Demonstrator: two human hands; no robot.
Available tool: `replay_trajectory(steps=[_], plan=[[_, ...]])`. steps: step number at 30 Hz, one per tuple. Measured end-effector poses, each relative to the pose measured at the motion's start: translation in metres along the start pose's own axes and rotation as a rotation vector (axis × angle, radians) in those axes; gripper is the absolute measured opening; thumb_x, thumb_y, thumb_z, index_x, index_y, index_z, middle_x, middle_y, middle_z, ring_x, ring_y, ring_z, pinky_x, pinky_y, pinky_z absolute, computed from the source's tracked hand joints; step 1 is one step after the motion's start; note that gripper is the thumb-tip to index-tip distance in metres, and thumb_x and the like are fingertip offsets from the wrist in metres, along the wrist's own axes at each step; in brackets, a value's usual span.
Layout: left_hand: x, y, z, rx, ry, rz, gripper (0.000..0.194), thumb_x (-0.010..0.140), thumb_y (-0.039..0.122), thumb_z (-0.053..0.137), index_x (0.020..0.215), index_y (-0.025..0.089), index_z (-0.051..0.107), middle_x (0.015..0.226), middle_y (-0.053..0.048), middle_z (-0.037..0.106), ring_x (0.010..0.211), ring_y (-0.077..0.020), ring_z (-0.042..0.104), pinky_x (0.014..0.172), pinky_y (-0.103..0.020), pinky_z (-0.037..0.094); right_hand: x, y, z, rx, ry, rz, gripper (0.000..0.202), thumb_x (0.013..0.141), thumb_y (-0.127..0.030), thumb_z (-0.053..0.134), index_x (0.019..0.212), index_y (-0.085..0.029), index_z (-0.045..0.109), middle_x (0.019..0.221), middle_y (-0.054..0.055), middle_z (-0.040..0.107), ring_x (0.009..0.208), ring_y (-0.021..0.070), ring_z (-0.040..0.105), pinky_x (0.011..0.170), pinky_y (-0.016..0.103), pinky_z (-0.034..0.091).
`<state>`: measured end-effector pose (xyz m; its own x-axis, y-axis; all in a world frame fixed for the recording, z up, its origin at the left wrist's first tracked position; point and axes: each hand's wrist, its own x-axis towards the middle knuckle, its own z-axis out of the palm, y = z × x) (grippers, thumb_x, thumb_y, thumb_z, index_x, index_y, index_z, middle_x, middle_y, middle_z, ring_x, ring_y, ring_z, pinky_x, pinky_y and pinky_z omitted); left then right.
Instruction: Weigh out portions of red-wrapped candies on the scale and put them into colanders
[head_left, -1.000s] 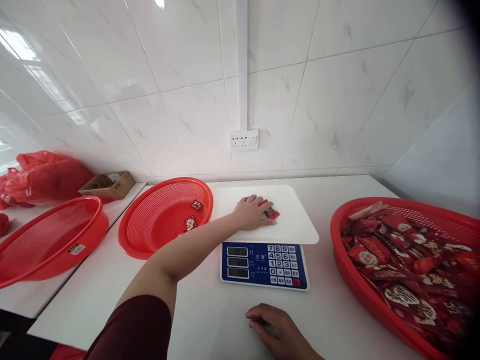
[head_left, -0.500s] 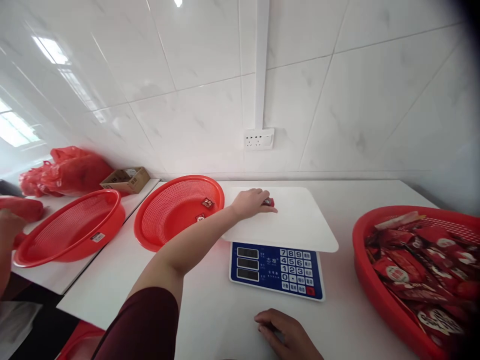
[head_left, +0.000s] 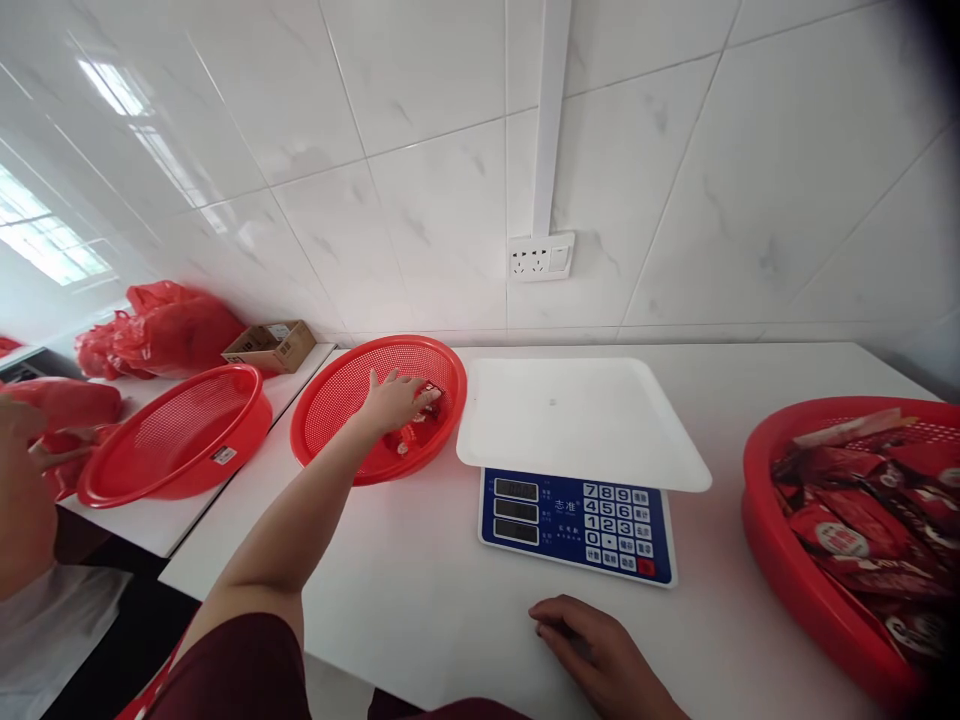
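The left hand (head_left: 394,400) has moved off the scale tray (head_left: 581,425) into the red basket (head_left: 379,405), fingers pinching a candy (head_left: 429,392). The tray is bare now; the other basket (head_left: 840,530) is full.

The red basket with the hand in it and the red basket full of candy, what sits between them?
In the head view, a blue-faced electronic scale with a bare white rectangular tray stands on the white table between them.

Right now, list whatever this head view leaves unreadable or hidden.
- Scale: its three displays are too small to read.
- Left hand over the middle basket: fingers cover the packet, so the grip is unclear.
- Right hand: resting on the table, wrist cut off by the bottom edge.
- Right basket: cut off by the dark right edge.
- Co-worker's hand: cut off at the left edge.
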<state>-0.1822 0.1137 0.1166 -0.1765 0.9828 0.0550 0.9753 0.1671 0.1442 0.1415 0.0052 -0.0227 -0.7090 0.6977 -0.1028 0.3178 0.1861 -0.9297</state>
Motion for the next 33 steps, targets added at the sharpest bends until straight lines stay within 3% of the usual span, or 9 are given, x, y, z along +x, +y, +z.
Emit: replay_trajectory(steps=[3,8,12,14,16,19,26,29,33], plan=[[-0.032,0.027,-0.002,-0.036,0.071,0.065,0.039,0.092,0.045,0.033,0.114,0.024,0.056,0.124,-0.007,0.059,0.132,-0.0296,0.034,0.109,-0.055,0.014,-0.005,-0.010,-0.005,-0.041,0.010,-0.016,0.027,0.091,-0.037,0.042,0.094,-0.023,0.065,0.093,0.006,0.069,0.086,0.0190,0.064,0.078,0.029,0.052],[-0.101,0.083,-0.013,-0.491,0.336,0.434,0.030,0.087,0.038,0.046,0.112,0.031,0.059,0.115,-0.003,0.065,0.111,-0.0255,0.057,0.095,-0.040,0.046,-0.033,-0.048,-0.054,-0.294,0.218,-0.127,0.029,0.092,-0.032,0.039,0.099,-0.023,0.065,0.096,0.007,0.070,0.090,0.0186,0.063,0.081,0.030,0.050],[-0.114,0.104,-0.006,-0.821,0.265,0.572,0.025,0.084,0.036,0.047,0.103,0.038,0.064,0.094,0.001,0.072,0.086,-0.0254,0.068,0.069,-0.037,0.058,-0.069,-0.060,-0.130,-0.593,0.718,0.120,0.029,0.090,-0.034,0.040,0.102,-0.024,0.065,0.104,0.006,0.068,0.101,0.0226,0.061,0.090,0.036,0.046],[-0.111,0.121,0.005,-0.895,0.224,0.625,0.023,0.085,0.034,0.046,0.098,0.038,0.064,0.088,0.002,0.072,0.078,-0.0239,0.069,0.060,-0.035,0.059,-0.091,-0.055,-0.167,-0.697,0.810,0.338,0.031,0.090,-0.032,0.039,0.110,-0.023,0.062,0.116,0.007,0.063,0.113,0.0247,0.055,0.097,0.040,0.042],[-0.110,0.141,0.018,-0.877,0.167,0.720,0.019,0.085,0.034,0.049,0.096,0.035,0.064,0.085,0.001,0.072,0.074,-0.0220,0.069,0.060,-0.032,0.059,-0.110,-0.045,-0.198,-0.726,0.673,0.616,0.043,0.089,-0.033,0.043,0.130,-0.019,0.048,0.138,0.010,0.047,0.126,0.0281,0.043,0.102,0.043,0.036],[-0.112,0.161,0.036,-0.781,0.086,0.891,0.017,0.084,0.036,0.052,0.095,0.033,0.065,0.087,-0.001,0.073,0.076,-0.0205,0.070,0.063,-0.029,0.059,-0.126,-0.028,-0.227,-0.654,0.481,0.748,0.074,0.074,-0.040,0.066,0.138,-0.013,0.040,0.143,0.017,0.041,0.125,0.0345,0.044,0.098,0.044,0.041],[-0.106,0.154,0.047,-0.698,0.097,0.971,0.021,0.087,0.039,0.049,0.102,0.034,0.063,0.090,-0.002,0.073,0.078,-0.0196,0.070,0.062,-0.026,0.059,-0.112,-0.001,-0.229,-0.601,0.284,0.784,0.107,0.052,-0.037,0.080,0.144,-0.014,0.029,0.136,0.019,0.048,0.098,0.0296,0.064,0.076,0.035,0.052],[-0.099,0.146,0.047,-0.666,0.128,0.977,0.022,0.087,0.039,0.049,0.105,0.033,0.061,0.091,-0.002,0.073,0.078,-0.0186,0.070,0.063,-0.024,0.059,-0.111,0.004,-0.228,-0.616,0.315,0.787,0.099,0.056,-0.026,0.075,0.144,-0.016,0.029,0.127,0.018,0.057,0.085,0.0282,0.068,0.070,0.035,0.052],[-0.091,0.141,0.046,-0.650,0.164,0.983,0.022,0.088,0.038,0.048,0.105,0.031,0.061,0.092,-0.001,0.072,0.079,-0.0167,0.070,0.065,-0.021,0.057,-0.123,0.001,-0.242,-0.618,0.382,0.740,0.072,0.063,-0.018,0.067,0.132,-0.020,0.049,0.116,0.012,0.065,0.095,0.0301,0.064,0.077,0.036,0.050]])
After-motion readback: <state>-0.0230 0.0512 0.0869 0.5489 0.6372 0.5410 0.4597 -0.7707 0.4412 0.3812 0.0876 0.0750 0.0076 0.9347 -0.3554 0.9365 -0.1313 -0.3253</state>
